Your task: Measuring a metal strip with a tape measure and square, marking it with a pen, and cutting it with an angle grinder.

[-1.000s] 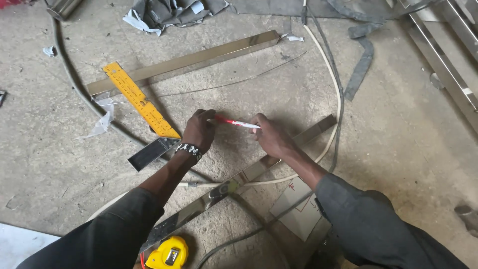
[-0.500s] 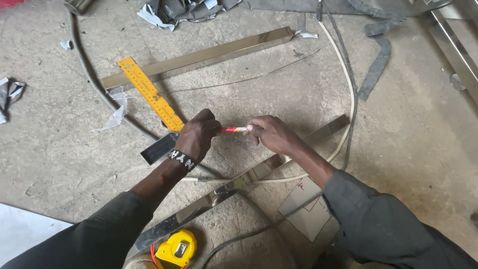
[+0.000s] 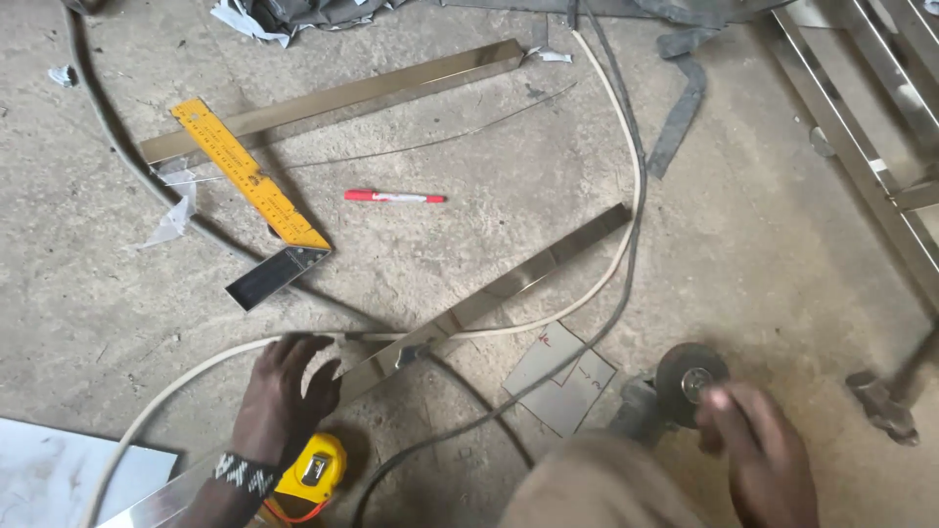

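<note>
The left hand point(image 3: 279, 401) lay spread, fingers released, on the steel tube point(image 3: 489, 298). Right of the tube, the right hand point(image 3: 758, 455) grasped the angle grinder point(image 3: 675, 386).

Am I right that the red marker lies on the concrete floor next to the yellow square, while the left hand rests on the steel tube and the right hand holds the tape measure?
Not quite: the head view shows the right hand at the angle grinder, not the tape measure, which lies by the left hand. The red marker, the yellow square and the steel tube are as you say.
</note>
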